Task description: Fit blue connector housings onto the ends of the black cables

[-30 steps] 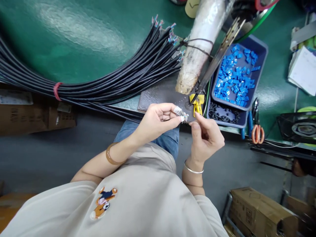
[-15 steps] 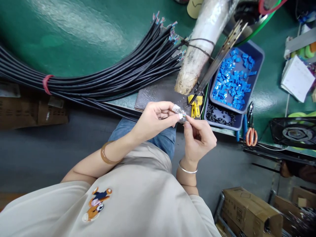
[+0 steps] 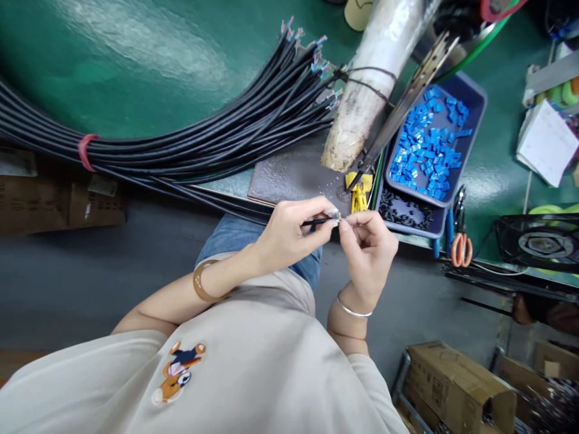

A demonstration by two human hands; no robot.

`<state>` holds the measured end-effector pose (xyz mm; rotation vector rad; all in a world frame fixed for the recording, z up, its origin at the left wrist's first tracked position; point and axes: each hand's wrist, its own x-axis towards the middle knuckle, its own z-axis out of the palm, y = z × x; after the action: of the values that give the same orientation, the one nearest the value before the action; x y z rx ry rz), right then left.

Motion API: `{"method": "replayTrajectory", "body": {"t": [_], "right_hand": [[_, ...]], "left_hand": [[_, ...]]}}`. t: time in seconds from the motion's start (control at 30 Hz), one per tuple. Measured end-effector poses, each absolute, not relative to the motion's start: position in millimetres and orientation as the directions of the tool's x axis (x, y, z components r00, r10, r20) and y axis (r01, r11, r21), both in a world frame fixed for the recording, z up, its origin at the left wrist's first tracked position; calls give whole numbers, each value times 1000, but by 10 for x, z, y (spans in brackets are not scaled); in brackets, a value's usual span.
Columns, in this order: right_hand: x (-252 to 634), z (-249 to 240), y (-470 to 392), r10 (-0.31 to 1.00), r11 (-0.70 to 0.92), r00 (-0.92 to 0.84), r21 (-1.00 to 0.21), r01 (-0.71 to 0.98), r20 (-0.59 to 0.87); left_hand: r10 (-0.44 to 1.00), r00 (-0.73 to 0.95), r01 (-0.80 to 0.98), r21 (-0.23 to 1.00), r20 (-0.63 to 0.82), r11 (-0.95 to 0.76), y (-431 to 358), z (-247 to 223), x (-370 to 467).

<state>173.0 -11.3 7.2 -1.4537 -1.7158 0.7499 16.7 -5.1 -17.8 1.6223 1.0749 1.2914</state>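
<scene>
The left hand [image 3: 292,232] has its fingers wrapped around a thin black cable [image 3: 313,222], whose pale tip, too small to make out clearly, sits pinched in the right hand's [image 3: 368,250] fingers; both hands angle inward, meeting at the near edge of the desk [image 3: 136,102].

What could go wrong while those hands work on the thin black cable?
The cable is thin and might slip in the left hand, with the right hand at its tip.
The upper tray of blue pieces overlaps the lower tray; a bump could spill it.
The orange-handled tool lies at the table edge and may get knocked off.
</scene>
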Motion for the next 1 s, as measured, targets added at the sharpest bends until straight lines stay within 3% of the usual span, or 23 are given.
{"method": "replayTrajectory", "body": {"t": [0.1, 0.17, 0.23, 0.3, 0.4, 0.47, 0.53, 0.63, 0.7, 0.87, 0.93, 1.0], "right_hand": [[1743, 144, -187, 993, 113, -19, -888, 445, 117], [1797, 247, -229, 964, 151, 119, -857, 493, 239], [1916, 349, -228, 868, 158, 283, -768, 621, 408], [2100, 402, -157, 809, 87, 326, -647, 757, 490], [2414, 356, 63, 909, -3, 186, -442, 897, 373], [2566, 275, 230, 947, 13, 106, -365, 931, 303], [2634, 203, 365, 965, 48, 52, -371, 927, 255], [2618, 158, 477, 980, 78, -2, -375, 924, 200], [2587, 164, 503, 983, 72, -9, -345, 936, 181], [2560, 176, 494, 983, 30, 30, -315, 948, 183], [2525, 180, 458, 959, 26, 93, -412, 911, 267], [2443, 201, 384, 897, 84, 201, -597, 798, 394]], "left_hand": [[844, 130, 215, 816, 521, -537, -82, -142, 168], [807, 227, 203, 784, 545, -587, -99, -53, 124], [761, 432, 216, 764, 484, -608, -122, 72, 49], [659, 655, 267, 702, 370, -660, -153, 192, -28], [570, 778, 224, 732, 264, -644, -188, 271, -86], [692, 670, 114, 885, 268, -452, -181, 234, -74], [893, 421, -58, 988, 157, -146, -146, 146, -42], [978, 164, -324, 930, -125, 173, -70, 4, -1], [971, 154, -406, 885, -182, 230, -26, -51, 13], [976, 175, -448, 872, -130, 196, 22, -32, 43], [977, 172, -429, 884, -123, 187, 30, -9, 60], [979, 168, -400, 900, -111, 171, 38, 2, 78]]}}
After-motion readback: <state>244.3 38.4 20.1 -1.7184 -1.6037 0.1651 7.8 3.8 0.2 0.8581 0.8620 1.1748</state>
